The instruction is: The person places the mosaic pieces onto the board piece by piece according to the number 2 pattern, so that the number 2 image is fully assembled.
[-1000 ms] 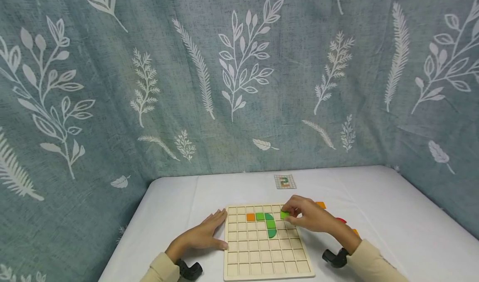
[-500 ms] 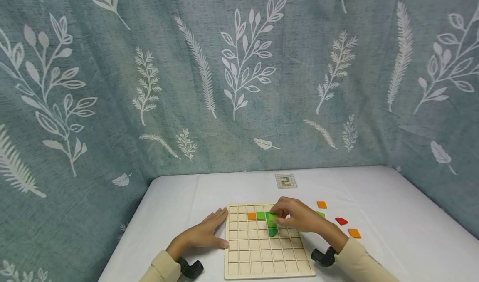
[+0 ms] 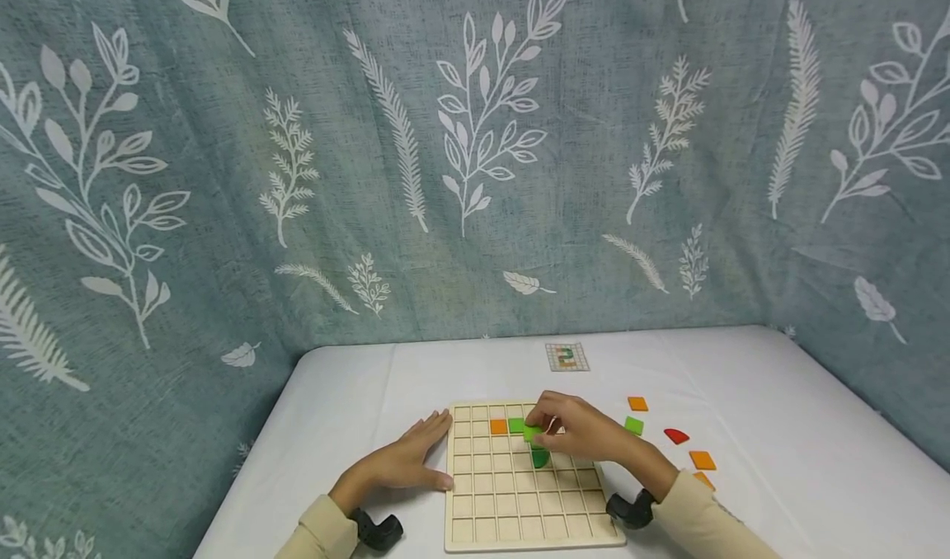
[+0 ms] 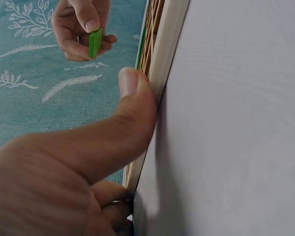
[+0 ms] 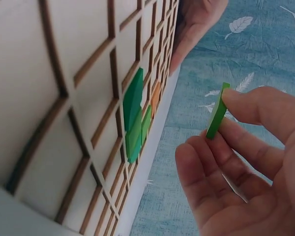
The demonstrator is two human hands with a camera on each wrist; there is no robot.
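A light green square tile (image 5: 218,112) is pinched between the thumb and fingers of my right hand (image 3: 582,429), held above the wooden grid board (image 3: 505,509). On the board, an orange square tile (image 3: 498,427), a green square tile (image 3: 515,425) and a dark green rounded tile (image 3: 540,458) sit in the grid; other green pieces are partly hidden under the right hand. My left hand (image 3: 404,460) rests at the board's left edge, fingers straight, thumb (image 4: 132,103) touching its side in the left wrist view.
Right of the board lie orange tiles (image 3: 702,460), a green tile (image 3: 634,425) and a red rounded tile (image 3: 676,436) on the white table (image 3: 356,394). Behind the board lies a small pattern card (image 3: 567,357). A leaf-print curtain (image 3: 416,295) hangs behind.
My right hand has carried the light green tile leftward from the board's right side to over the placed green pieces. The left hand stays at the board's edge.
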